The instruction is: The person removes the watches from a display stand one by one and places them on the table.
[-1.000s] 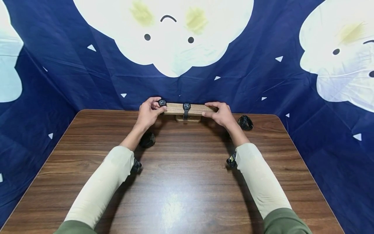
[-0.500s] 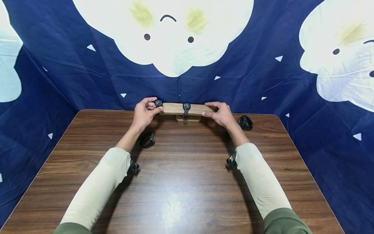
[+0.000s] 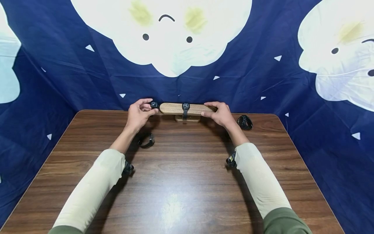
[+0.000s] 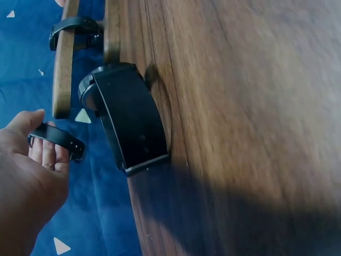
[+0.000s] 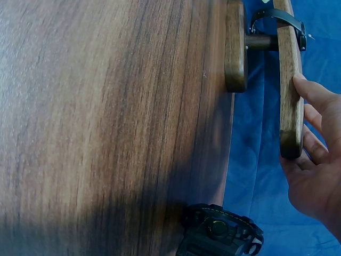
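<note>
The left hand (image 3: 138,113) holds a small watch (image 3: 154,104) between thumb and fingers, just beyond the left end of the wooden stand (image 3: 173,109) and apart from it. The right hand (image 3: 218,114) grips the stand's right end, thumb on the near side. Working well here seems to mean bracing that end firmly, as the bar sits on one central post and could tip or twist, and guiding the strap straight along the bar so it doesn't snag the rounded tip.

The stand's bar runs long from left to right. The small watch faces up, its strap curving roughly crosswise to the bar; whether it is buckled I cannot tell. A second watch (image 3: 185,110) circles the stand's middle. A third watch (image 3: 146,141) lies in front and left of the stand, a fourth (image 3: 244,122) to its right.
</note>
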The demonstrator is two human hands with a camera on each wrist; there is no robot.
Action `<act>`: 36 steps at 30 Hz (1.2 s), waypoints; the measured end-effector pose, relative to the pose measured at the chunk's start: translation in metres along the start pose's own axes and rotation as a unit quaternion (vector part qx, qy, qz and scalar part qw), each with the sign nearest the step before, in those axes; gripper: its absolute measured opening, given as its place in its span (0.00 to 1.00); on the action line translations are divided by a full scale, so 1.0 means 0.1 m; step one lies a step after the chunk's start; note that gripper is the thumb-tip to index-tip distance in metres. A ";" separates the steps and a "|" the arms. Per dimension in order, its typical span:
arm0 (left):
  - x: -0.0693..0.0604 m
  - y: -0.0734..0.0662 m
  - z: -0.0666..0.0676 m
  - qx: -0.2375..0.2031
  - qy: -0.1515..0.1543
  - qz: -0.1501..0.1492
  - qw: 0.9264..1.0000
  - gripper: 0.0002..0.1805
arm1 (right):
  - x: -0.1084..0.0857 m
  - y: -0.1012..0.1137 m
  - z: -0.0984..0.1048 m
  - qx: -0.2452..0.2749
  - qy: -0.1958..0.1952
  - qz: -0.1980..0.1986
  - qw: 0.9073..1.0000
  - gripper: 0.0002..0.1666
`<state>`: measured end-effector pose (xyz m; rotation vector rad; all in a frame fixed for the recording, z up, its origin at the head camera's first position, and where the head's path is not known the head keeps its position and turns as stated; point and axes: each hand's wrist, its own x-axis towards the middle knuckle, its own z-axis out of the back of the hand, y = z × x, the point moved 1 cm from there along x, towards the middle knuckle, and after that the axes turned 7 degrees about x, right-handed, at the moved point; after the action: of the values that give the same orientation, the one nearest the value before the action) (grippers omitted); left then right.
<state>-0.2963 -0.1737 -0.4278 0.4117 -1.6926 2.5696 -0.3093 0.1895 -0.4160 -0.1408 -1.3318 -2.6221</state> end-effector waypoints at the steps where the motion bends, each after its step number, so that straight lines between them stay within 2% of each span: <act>1: 0.00 0.01 0.01 0.006 0.000 -0.002 1.000 0.28 | 0.00 0.00 0.00 -0.001 0.000 -0.001 1.000 0.29; 7: -0.02 0.05 0.11 0.037 -0.009 -0.009 0.999 0.27 | 0.01 0.01 -0.03 0.006 0.005 0.002 1.000 0.29; 14: -0.02 0.13 0.17 0.007 -0.003 -0.009 1.000 0.28 | 0.00 0.02 -0.03 0.009 0.005 -0.003 1.000 0.30; 18: 0.00 0.19 0.20 0.000 0.007 0.001 1.000 0.30 | 0.00 0.01 -0.02 0.011 0.005 -0.006 1.000 0.29; 22: 0.01 0.24 0.26 0.004 0.015 0.027 1.000 0.30 | 0.00 0.02 -0.01 0.011 0.003 -0.007 1.000 0.29; 25: 0.00 0.26 0.30 0.009 0.012 0.037 0.999 0.30 | 0.00 0.01 -0.01 0.010 0.003 -0.006 1.000 0.29; 36: -0.06 0.36 0.40 0.030 -0.006 0.035 0.999 0.28 | 0.01 -0.01 -0.01 0.008 0.003 -0.006 1.000 0.29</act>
<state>-0.2891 -0.2237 -0.4465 0.3784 -1.6672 2.6772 -0.3105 0.1891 -0.4169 -0.1220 -1.3544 -2.6187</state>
